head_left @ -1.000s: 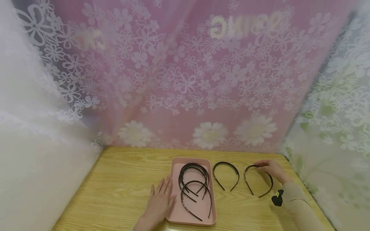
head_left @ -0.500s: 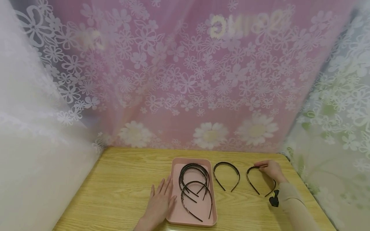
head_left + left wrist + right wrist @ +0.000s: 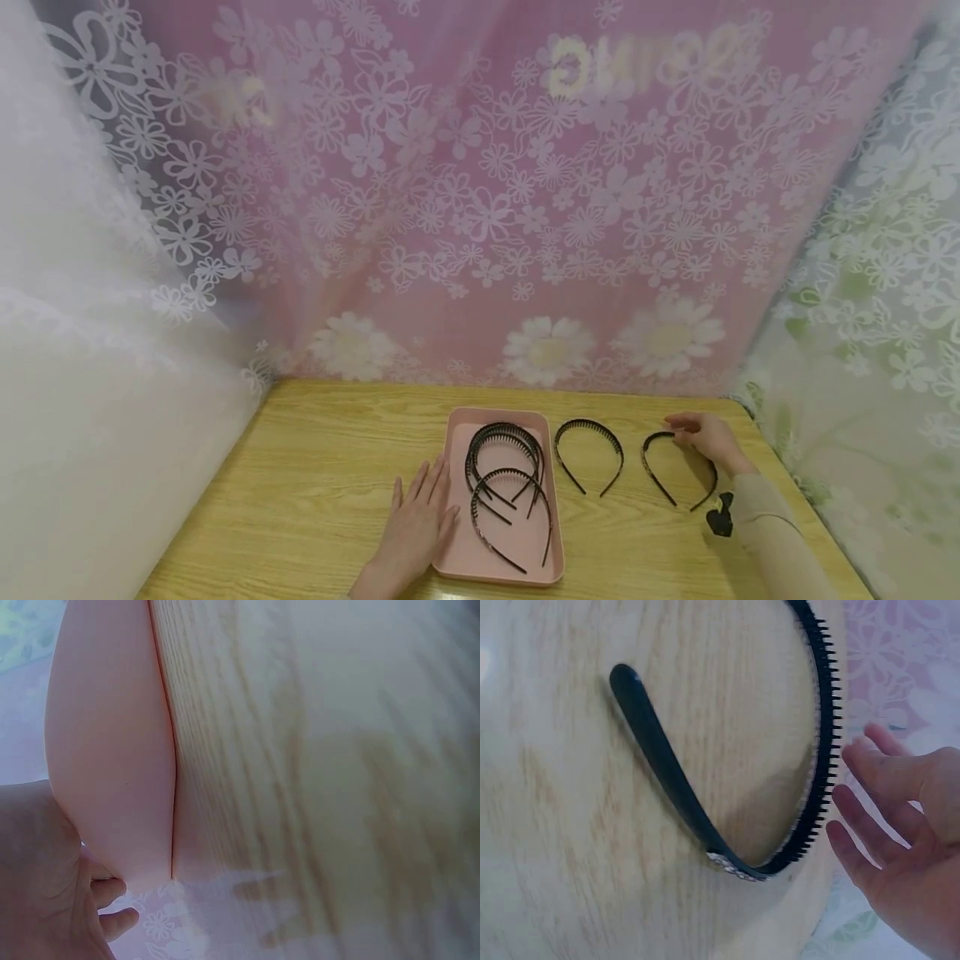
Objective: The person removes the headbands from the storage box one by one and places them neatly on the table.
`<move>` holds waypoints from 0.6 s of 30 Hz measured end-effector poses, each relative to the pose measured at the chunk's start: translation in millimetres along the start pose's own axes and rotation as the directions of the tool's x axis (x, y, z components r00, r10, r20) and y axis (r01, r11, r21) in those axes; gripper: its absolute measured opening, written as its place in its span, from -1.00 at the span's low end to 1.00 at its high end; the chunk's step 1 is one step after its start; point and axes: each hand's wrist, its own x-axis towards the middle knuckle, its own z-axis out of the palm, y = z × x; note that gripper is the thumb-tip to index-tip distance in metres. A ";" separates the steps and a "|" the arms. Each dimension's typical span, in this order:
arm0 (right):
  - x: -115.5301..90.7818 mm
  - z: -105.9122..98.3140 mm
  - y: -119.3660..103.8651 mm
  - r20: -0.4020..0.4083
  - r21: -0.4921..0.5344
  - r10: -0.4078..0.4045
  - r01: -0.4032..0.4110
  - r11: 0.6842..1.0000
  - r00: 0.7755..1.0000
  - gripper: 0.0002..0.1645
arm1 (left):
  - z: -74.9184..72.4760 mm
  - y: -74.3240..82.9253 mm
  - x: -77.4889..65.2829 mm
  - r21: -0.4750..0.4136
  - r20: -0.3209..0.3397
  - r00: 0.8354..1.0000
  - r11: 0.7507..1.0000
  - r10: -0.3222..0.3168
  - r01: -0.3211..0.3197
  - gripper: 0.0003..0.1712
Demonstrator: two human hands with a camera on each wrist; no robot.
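My right hand (image 3: 705, 440) is at the top of a black toothed headband (image 3: 660, 485) lying on the table at the right. In the right wrist view, its loosely bent fingers are just off the teeth of that headband (image 3: 826, 727), which has a sparkly patch on its side. My left hand (image 3: 408, 529) lies with fingers straight along the left side of a pink tray (image 3: 459, 557). Several black headbands are in the tray: an overlapping group toward the back and a separate one (image 3: 500, 551) in front. Another headband (image 3: 587, 422) lies between the tray and the right-hand one.
The wood-grain table (image 3: 330, 450) meets a pink flowered curtain (image 3: 465, 250) at the back. Pale sheets hang at the left and right sides. A small black device (image 3: 720, 515) sits at my right wrist.
The right-hand headband has shifted slightly to the right and turned a little under my right hand, whose fingers have since loosened from it. My left hand and the tray have stayed put.
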 end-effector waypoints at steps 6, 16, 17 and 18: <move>0.5 -1.2 -15.2 -0.093 -0.019 -0.028 0.026 0.999 0.995 -0.46 | 1.7 -3.1 0.9 -0.002 -0.011 1.000 1.000 0.012 -0.012 -0.28; -2.0 22.5 -72.1 -0.070 0.154 -0.116 0.126 0.980 0.991 -0.49 | 0.9 -1.9 0.0 -0.013 0.004 1.000 1.000 0.003 -0.003 -0.28; -2.9 24.9 -76.6 -0.059 0.185 -0.128 0.137 0.973 0.990 -0.49 | 1.2 -1.4 0.0 -0.013 0.010 1.000 1.000 0.002 -0.002 -0.28; -3.8 27.4 -80.6 -0.047 0.219 -0.137 0.144 0.965 0.989 -0.48 | 1.8 -1.1 -0.2 -0.010 0.013 1.000 1.000 0.001 0.000 -0.28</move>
